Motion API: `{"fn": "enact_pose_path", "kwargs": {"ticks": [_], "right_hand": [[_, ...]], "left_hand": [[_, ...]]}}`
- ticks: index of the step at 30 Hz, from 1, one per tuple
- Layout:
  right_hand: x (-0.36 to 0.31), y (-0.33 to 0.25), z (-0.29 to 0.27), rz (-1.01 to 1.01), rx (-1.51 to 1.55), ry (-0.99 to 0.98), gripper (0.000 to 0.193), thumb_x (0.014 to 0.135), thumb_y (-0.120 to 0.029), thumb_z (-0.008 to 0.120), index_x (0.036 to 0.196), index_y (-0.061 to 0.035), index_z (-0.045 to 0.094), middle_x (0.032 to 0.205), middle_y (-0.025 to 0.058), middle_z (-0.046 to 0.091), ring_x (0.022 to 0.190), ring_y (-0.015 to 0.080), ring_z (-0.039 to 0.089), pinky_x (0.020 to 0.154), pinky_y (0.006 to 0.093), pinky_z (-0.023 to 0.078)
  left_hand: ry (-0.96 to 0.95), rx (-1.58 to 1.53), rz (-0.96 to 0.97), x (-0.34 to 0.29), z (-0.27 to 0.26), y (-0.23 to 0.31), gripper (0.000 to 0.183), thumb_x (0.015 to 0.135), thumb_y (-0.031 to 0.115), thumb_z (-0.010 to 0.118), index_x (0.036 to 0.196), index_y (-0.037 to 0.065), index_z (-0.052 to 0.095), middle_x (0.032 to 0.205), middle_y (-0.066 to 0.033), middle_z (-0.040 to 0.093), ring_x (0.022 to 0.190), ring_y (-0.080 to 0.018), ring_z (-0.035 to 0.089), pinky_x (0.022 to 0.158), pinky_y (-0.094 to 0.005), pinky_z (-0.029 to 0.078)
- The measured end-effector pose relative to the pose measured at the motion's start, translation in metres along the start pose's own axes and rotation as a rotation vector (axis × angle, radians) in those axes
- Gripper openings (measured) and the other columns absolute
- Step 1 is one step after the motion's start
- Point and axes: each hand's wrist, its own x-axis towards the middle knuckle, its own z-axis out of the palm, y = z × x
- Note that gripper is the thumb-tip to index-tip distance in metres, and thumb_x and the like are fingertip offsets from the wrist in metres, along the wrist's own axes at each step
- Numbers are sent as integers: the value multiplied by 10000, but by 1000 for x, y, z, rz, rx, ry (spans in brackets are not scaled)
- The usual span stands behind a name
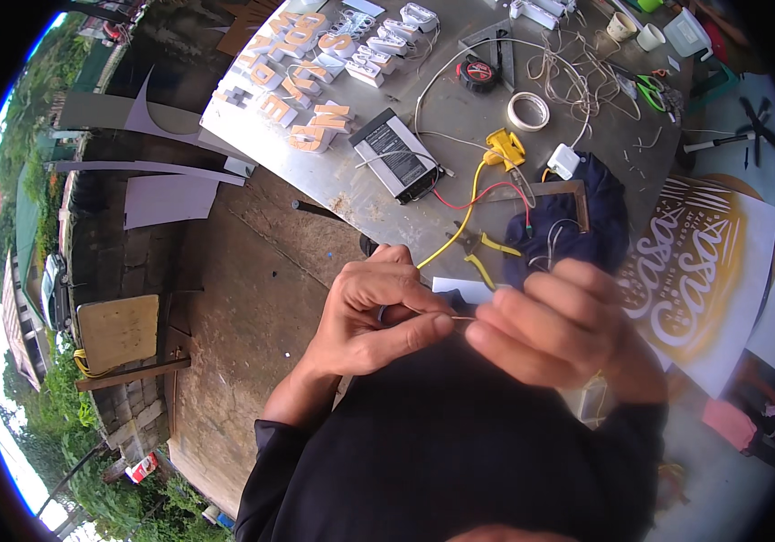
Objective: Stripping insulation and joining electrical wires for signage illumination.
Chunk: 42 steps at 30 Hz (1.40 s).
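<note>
In front of my chest, my left hand (378, 312) pinches a thin wire (462, 317) between thumb and forefinger. My right hand (554, 325) grips the same wire from the other side with its fingertips, and a short length shows between the hands. Just beyond them on the metal table (378, 206) lie pliers (473, 251) with yellow handles. A dark blue cloth (606, 203) is bunched past my right hand. A yellow cord runs from a yellow plug (503, 149) down toward my left hand, which hides its lower end.
A box-shaped power supply (396, 155) with leads lies near the table's edge. Beyond are a tape roll (528, 112), a tape measure (478, 74), tangled cable (577, 72), green-handled scissors (649, 93) and several channel letters (319, 128). A printed sheet (708, 262) is at the right.
</note>
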Motion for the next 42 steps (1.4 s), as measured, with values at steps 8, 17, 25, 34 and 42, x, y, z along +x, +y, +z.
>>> {"fn": "enact_pose_path", "kwargs": {"ticks": [8, 17, 25, 34, 42], "right_hand": [[-5, 3, 12, -153, -71, -7, 168, 804, -84, 777, 971, -74, 765, 944, 22, 686, 854, 162, 608, 653, 291, 470], [5, 5, 17, 1053, 1043, -130, 80, 836, -42, 770, 878, -14, 708, 744, 13, 657, 638, 124, 594, 584, 272, 462], [-2, 3, 12, 505, 300, -37, 304, 855, -161, 772, 1136, -74, 693, 980, 14, 669, 823, 133, 632, 719, 269, 507], [-3, 2, 20, -91, -12, -23, 135, 831, -93, 722, 963, -82, 746, 908, 2, 675, 829, 148, 621, 722, 280, 504], [-5, -2, 34, 705, 614, -84, 101, 822, -58, 784, 895, -34, 718, 801, 40, 670, 721, 160, 653, 629, 292, 509]], "left_hand": [[-84, -182, -151, -2, 3, 2, 114, 732, 98, 843, 815, 68, 771, 561, 19, 471, 614, -140, 400, 665, -323, 303], [227, 1029, 629, -2, 11, 3, 268, 651, 38, 796, 900, 130, 764, 638, 75, 415, 644, -126, 442, 668, -314, 318], [89, 429, 181, 0, -2, 4, 143, 703, 89, 823, 836, 99, 772, 586, 43, 474, 621, -139, 410, 668, -327, 309], [-50, -268, -230, -2, -1, -3, 68, 754, 69, 809, 806, 55, 769, 577, 26, 510, 630, -110, 388, 623, -311, 311], [151, 774, 403, 2, 5, -3, 232, 648, 69, 840, 862, 109, 760, 614, 52, 462, 622, -148, 436, 669, -321, 318]]}}
